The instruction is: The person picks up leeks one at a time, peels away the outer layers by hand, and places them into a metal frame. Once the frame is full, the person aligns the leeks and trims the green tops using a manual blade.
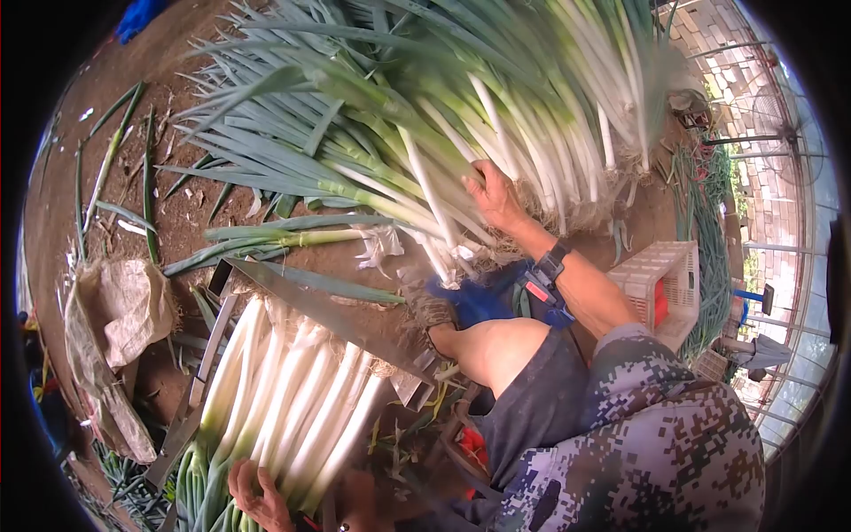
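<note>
A worker in a camouflage top (pixel 638 443) sits over two lots of long green onions, one hand at each. The larger heap of green onions (pixel 496 115) lies on the bare soil (pixel 208 53) across the upper part of the view, its long axis slanting: leafy tips toward the upper left, white stems and bearded roots toward the lower right. The right hand (pixel 498 197), with a watch (pixel 551 263) at its wrist, is low on this heap, over the white stems near the root end. Its fingers are bent and close together, and a blurred stalk runs from near the fingertips to the upper left; whether they pinch it cannot be told.

The smaller bundle of green onions (pixel 284 381) lies in a metal frame (pixel 328 319) at lower left, stems side by side, roots toward the upper right by the frame's plate, green ends toward the bottom left. The left hand (pixel 259 501) rests across these stems where white turns green, thumb and fingers apart and gently curved, the stalks beneath them.

A worn sack (pixel 120 310) sits left of the frame; a pale plastic crate (pixel 634 277) stands beside the right forearm.
</note>
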Motion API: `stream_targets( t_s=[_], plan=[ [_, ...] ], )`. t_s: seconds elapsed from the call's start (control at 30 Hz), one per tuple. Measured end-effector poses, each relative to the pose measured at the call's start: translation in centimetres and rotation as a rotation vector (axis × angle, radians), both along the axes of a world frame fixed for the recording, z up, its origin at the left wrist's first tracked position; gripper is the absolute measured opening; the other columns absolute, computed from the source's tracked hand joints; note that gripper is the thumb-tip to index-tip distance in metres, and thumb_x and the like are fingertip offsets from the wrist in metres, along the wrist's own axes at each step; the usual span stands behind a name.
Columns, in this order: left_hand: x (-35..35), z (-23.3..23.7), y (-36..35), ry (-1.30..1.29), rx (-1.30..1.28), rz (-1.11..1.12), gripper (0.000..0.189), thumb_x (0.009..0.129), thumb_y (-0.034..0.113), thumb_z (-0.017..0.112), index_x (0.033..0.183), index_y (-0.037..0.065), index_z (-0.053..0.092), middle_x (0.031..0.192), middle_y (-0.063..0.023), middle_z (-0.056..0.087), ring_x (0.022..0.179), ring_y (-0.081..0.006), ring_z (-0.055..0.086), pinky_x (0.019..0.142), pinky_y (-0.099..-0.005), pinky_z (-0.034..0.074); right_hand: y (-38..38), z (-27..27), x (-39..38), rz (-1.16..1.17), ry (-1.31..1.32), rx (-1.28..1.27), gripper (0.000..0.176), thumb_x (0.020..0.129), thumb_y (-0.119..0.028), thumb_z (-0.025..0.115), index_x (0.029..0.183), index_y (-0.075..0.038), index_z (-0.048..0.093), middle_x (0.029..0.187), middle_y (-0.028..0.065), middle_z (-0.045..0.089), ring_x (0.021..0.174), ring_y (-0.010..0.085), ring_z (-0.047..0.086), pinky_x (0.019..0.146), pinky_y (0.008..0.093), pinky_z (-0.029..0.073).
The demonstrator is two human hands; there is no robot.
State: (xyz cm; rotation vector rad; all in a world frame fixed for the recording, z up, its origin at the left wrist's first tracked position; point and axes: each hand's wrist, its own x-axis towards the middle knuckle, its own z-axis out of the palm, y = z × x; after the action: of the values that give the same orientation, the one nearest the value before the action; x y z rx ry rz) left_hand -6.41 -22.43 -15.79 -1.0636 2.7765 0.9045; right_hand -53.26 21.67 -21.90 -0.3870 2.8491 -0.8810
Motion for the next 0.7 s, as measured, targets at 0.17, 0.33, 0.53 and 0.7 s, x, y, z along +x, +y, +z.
stream_targets(
  t_s=[0.17,0.33,0.53,0.7],
  plan=[
    [-0.3,0.2,0.2,0.008,0.013,0.027,0.025,0.091,0.02,0.066,0.107,0.0,0.065,0.117,-0.0165,0.063,0.108,-0.036,0.058,0.094,-0.0448,0.044,-3.9,-5.4,-1.9,-0.085,-0.047,0.254,0.055,0.089,-0.039,0.067,0.127,0.0,0.054,0.106,0.0242,0.067,0.1,0.0425,0.063,0.091,0.0475,0.049],
    [-0.3,-0.2,0.3,0.034,0.026,0.044,0.024,0.09,0.018,0.068,0.106,0.0,0.066,0.115,-0.0163,0.063,0.107,-0.0354,0.058,0.093,-0.0444,0.044,-4.0,-12.0,1.3,-0.124,0.003,0.395,0.059,0.079,-0.035,0.071,0.124,0.001,0.056,0.112,0.0247,0.067,0.103,0.0412,0.064,0.092,0.0467,0.05],
    [-0.3,-0.2,0.2,0.052,0.011,0.029,0.027,0.092,0.023,0.069,0.104,-0.001,0.066,0.114,-0.0157,0.064,0.107,-0.0342,0.058,0.094,-0.0436,0.044,-0.8,-9.3,-1.5,-0.076,-0.377,0.24,0.046,0.073,-0.024,0.068,0.111,0.002,0.065,0.098,0.0229,0.07,0.09,0.0363,0.068,0.083,0.0441,0.052],
    [-0.2,-0.3,0.1,0.055,0.023,0.026,0.028,0.093,0.025,0.068,0.105,-0.001,0.066,0.115,-0.0156,0.064,0.108,-0.0343,0.057,0.095,-0.0436,0.043,5.8,-9.4,2.0,0.02,-0.381,0.318,0.044,0.074,-0.02,0.069,0.111,0.003,0.066,0.089,0.0172,0.07,0.081,0.0228,0.065,0.077,0.0389,0.052]
  ],
)
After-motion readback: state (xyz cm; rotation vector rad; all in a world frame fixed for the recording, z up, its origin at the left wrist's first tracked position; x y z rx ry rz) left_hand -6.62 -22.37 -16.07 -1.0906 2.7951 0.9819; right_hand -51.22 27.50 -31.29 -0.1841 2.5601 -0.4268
